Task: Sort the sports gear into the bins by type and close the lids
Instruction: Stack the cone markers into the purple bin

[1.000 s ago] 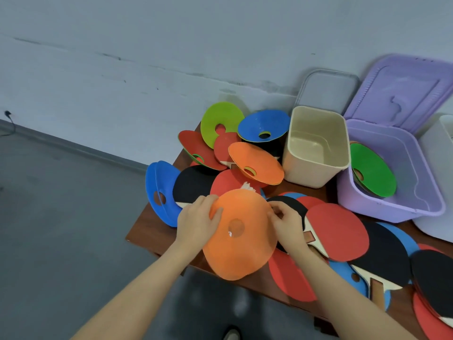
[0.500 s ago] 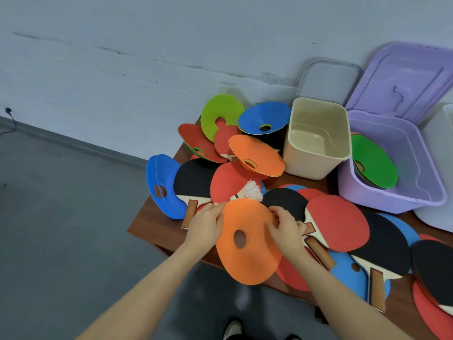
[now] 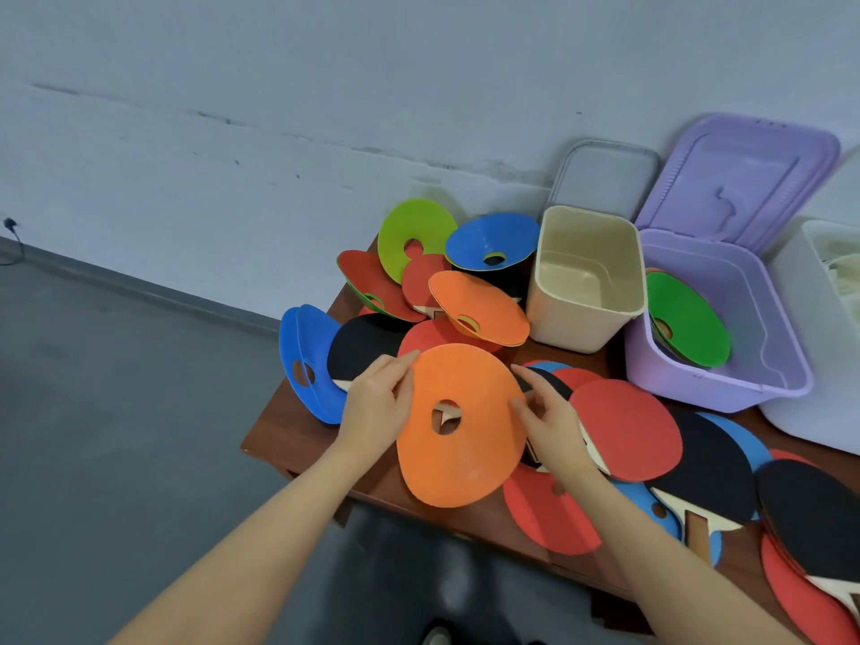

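- Hands: left hand [image 3: 379, 407] and right hand [image 3: 551, 421] each pinch an edge of the orange cone [image 3: 458, 423], held tilted above the surface [image 3: 274, 439] front edge.
- Purple bin [image 3: 726, 388] open, lid [image 3: 740, 179] up against the wall; green cone [image 3: 688, 321] inside.
- Beige bin [image 3: 581, 318] just left of it.
- Paddles [image 3: 626, 430] piled on the surface.
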Tool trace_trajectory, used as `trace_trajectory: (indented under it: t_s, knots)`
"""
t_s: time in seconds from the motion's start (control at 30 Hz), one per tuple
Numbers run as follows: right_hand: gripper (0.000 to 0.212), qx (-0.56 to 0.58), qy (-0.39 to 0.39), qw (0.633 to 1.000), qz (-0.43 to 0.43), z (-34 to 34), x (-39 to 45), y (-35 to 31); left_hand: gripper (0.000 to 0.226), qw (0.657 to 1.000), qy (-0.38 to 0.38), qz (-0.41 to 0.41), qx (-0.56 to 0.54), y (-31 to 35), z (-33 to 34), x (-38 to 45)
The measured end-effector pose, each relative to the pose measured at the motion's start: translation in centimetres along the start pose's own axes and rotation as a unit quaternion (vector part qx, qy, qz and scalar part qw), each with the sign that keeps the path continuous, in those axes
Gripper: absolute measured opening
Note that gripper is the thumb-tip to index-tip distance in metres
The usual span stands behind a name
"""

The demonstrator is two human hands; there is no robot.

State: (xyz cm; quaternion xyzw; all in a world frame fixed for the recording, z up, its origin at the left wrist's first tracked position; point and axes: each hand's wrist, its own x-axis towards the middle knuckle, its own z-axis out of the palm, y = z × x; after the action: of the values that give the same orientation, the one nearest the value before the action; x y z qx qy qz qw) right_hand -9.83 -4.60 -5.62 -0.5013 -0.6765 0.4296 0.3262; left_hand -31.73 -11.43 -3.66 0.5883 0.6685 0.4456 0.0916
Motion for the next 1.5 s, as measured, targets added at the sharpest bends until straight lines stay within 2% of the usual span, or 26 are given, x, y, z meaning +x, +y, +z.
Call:
trace_trajectory:
  t_s: [0.17,0.23,0.33,0.53,0.63,0.7,0.77,0.93,1.2,1.3,1.5]
  knots:
    - [0.047,0.002,0.005,1.0,0.011,-2.6,1.1,0.4,0.028,0.999,0.011,-0.01,-0.031,1.5,1.5,2.7]
    - [0.046,0.005,0.034,0.999,0.013,-3.7,1.6,0.8,0.027,0.997,0.0,-0.033,-0.069,2.4,2.6,4.0]
    - [0.041,0.037,0.093,0.994,0.043,-5.9,2.3,1.3,0.033,0.991,-0.031,-0.124,-0.043,3.1,4.6,6.0]
    - [0.039,0.002,0.142,0.987,0.08,-9.2,3.4,3.5,0.049,0.958,-0.083,-0.272,0.031,1.7,8.4,9.7]
    - [0.039,0.016,0.147,0.985,0.092,-10.0,3.8,4.0,0.034,0.951,-0.071,-0.301,-0.013,1.2,9.6,10.7]
    - [0.04,0.025,0.148,0.984,0.095,-10.2,3.8,4.0,0.02,0.952,-0.045,-0.302,-0.033,1.1,9.9,11.0]
    - [0.04,0.029,0.145,0.984,0.096,-10.3,3.8,4.1,0.015,0.952,-0.016,-0.302,-0.039,1.4,9.7,11.0]
    - [0.039,0.032,0.158,0.981,0.108,-9.5,3.5,4.6,0.024,0.966,0.029,-0.248,-0.072,2.1,7.9,9.9]
    - [0.036,0.052,0.232,0.966,0.105,-8.9,2.2,3.0,0.043,0.974,0.103,-0.175,-0.103,3.3,4.0,7.8]
    - [0.032,0.082,0.243,0.961,0.106,-8.8,1.4,2.7,0.044,0.98,0.072,-0.154,-0.108,3.6,3.5,7.1]
    - [0.033,0.059,0.274,0.956,0.089,-8.6,0.8,1.9,0.038,0.982,-0.074,-0.1,-0.142,4.2,5.6,5.0]
